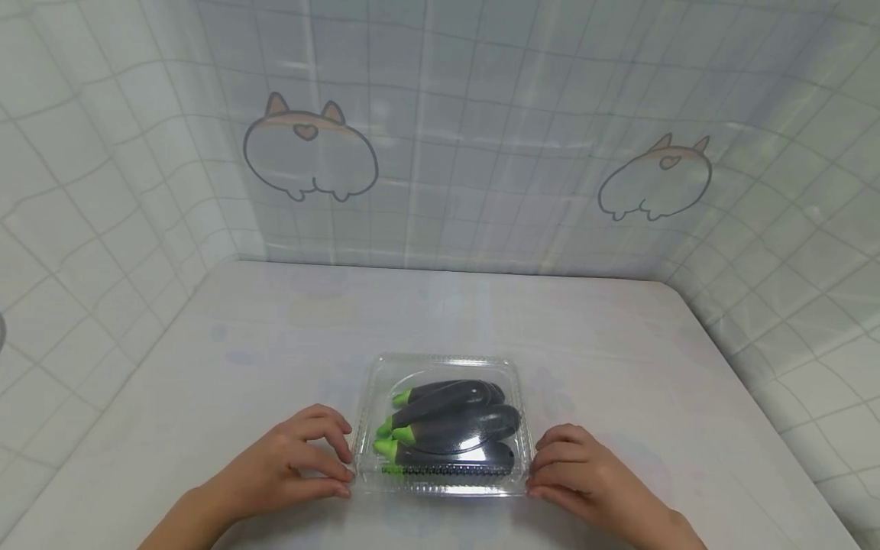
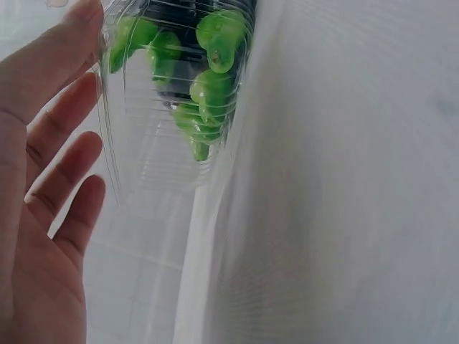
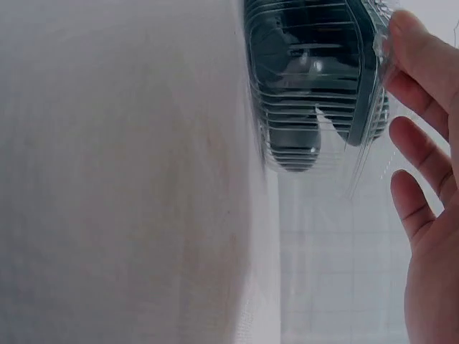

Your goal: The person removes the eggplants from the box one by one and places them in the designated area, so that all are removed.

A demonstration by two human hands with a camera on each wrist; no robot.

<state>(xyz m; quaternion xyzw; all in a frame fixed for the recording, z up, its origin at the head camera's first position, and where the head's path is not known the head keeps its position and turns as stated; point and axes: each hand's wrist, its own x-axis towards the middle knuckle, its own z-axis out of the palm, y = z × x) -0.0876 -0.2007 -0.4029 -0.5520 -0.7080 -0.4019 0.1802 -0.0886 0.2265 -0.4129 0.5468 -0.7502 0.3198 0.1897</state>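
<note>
A clear plastic clamshell box lies on the table in front of me, with several glossy dark eggplants inside. Their green stem ends point left; in the left wrist view these green caps show through the ribbed wall. My left hand is at the box's left side, its fingertips touching the rim near the front corner. On the opposite side my right hand touches the right rim with thumb and fingertips. In the right wrist view, the dark rounded ends show through the plastic.
The pale tabletop extends behind and beside the box. White tiled-pattern walls enclose its back and both sides. Two cartoon animal drawings mark the back wall.
</note>
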